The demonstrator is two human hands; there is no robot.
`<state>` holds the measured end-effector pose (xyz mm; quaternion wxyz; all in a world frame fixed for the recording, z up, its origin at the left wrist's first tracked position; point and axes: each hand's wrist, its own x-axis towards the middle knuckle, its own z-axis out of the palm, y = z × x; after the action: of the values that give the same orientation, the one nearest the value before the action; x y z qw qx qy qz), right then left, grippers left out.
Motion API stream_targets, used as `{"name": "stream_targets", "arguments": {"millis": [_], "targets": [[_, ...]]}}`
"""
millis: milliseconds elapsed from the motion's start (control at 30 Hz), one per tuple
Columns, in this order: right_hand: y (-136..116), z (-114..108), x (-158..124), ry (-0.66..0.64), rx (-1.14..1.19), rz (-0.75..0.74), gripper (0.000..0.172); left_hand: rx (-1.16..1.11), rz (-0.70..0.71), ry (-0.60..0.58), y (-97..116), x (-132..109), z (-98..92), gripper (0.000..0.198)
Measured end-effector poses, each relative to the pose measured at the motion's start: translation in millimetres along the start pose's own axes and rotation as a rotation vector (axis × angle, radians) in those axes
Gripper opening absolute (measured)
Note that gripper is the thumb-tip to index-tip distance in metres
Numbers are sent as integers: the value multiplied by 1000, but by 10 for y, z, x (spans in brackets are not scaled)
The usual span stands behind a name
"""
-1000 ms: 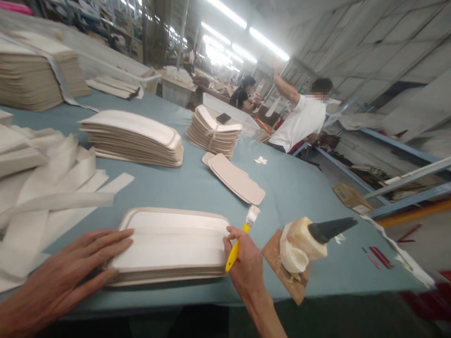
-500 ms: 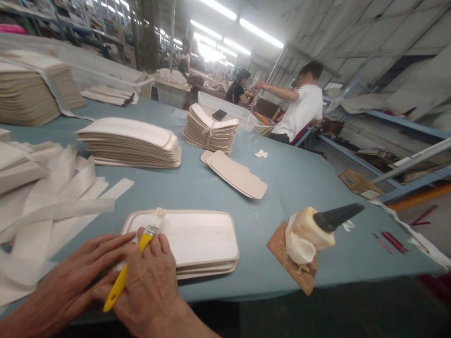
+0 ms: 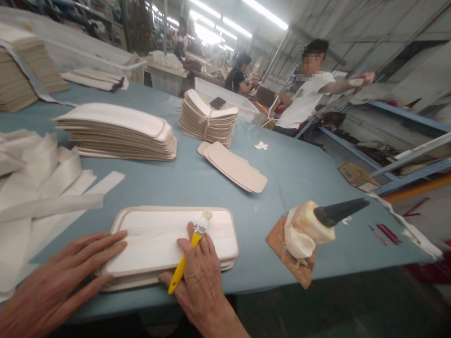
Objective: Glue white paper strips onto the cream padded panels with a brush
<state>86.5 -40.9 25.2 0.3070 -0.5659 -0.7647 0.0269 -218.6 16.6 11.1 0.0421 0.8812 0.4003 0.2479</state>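
A small stack of rounded rectangular panels (image 3: 148, 253) lies before me, its top one white with a beige rim. My left hand (image 3: 81, 265) rests on the stack's left end, fingers stretched out, holding nothing. In my right hand (image 3: 202, 263) is a yellow-handled paintbrush (image 3: 183, 265), gripped between thumb and fingers, its whitish bristles pointing away from me. The fingers of that hand lie on the right half of the top panel. To the right, a glue bottle (image 3: 306, 227) with a dark nozzle lies tilted on a brown, glue-stained board (image 3: 276, 237).
Loose white strips (image 3: 45, 188) are heaped at the left. Behind the panels are a larger panel stack (image 3: 116, 131), a tied bundle (image 3: 207, 122) with a phone (image 3: 217, 102) on it, and several beige pieces (image 3: 236, 169). Red pens (image 3: 388, 233) lie far right. A person (image 3: 306, 94) works beyond the table.
My right hand has slid rightward across the top panel with the paintbrush, away from my left hand. My left hand stays at the left end. The person behind has swung an arm to the right.
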Motion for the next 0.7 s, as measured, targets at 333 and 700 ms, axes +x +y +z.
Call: {"name": "stream_targets", "arguments": {"millis": [333,700], "targets": [[444,-273,-189,35,-64,8,77,16,-19,-72,-113,-65,8,62],[672,-288,-344,97,-122,-23,67,-88,-78,-51,75,37,-74,47]]}}
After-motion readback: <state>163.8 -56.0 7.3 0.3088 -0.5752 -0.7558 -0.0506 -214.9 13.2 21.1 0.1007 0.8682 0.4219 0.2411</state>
